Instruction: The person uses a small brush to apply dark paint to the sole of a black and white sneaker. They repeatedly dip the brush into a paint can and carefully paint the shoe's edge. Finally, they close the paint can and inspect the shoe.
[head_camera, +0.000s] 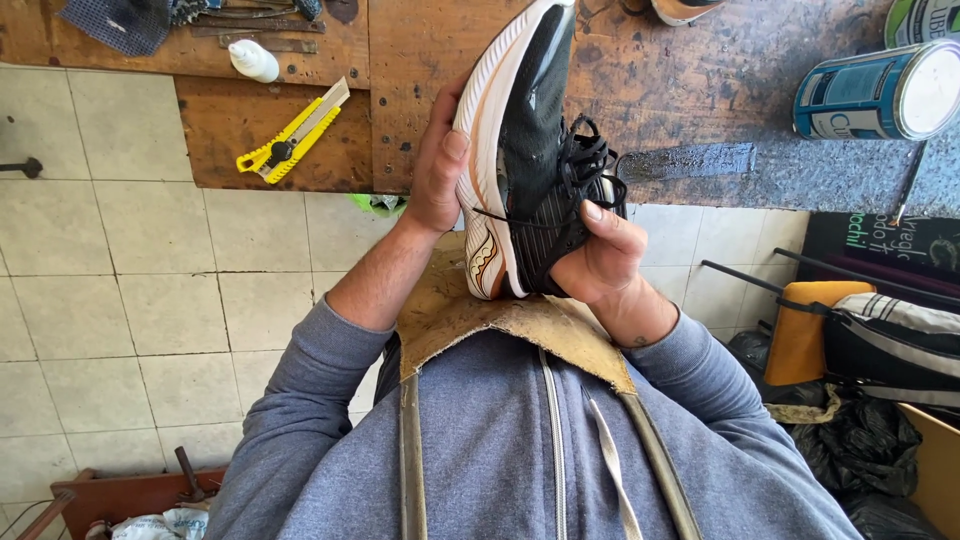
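Black running shoe (535, 140) with white sole, gripped upright: left hand (437, 165) clasped on the sole edge, right hand (600, 255) wrapped around the laced upper. Yellow utility knife (292, 132) and white bottle (253, 60) on wooden bench (690, 90); cans (880, 92) at right.

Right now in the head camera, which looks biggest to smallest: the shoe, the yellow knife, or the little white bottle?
1. Black running shoe, though it is held nearer the camera.
2. Yellow utility knife.
3. White bottle.
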